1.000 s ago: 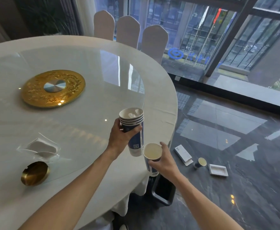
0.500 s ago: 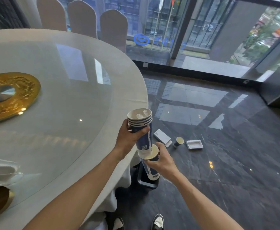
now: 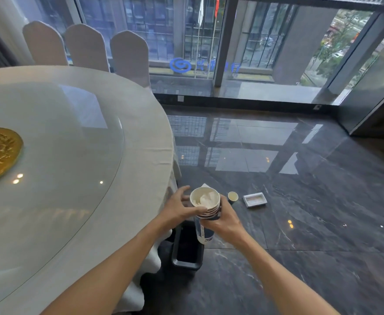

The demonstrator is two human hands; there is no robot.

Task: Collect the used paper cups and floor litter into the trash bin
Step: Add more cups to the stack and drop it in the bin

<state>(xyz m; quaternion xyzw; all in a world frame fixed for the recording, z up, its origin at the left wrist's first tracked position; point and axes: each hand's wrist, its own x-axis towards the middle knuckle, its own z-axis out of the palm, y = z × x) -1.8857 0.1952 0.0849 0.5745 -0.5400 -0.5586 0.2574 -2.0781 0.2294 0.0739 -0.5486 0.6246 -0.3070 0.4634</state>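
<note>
In the head view, a stack of nested paper cups is held between both hands in the air, just beyond the edge of the round table and above the dark trash bin that stands on the floor against the tablecloth. The right hand is wrapped around the side of the stack below the rims, its fingers closed on the cups. The left hand is laid against the near side of the rims, its thumb pressed to the top edge and its other fingers spread loosely rather than clenched.

The step in hand is judged to be the gathering of the cups into one stack before disposal. For the next move, the stack would need to be lowered over the bin's mouth and let go. On the dark polished floor, a single paper cup and a small white tray-like box are left to be picked up; a white corner of further litter is seen behind the stack.

The cups are white inside with blue printed walls, several rims being seen tightly nested. Crumpled white paper is lodged in the topmost cup.
</note>
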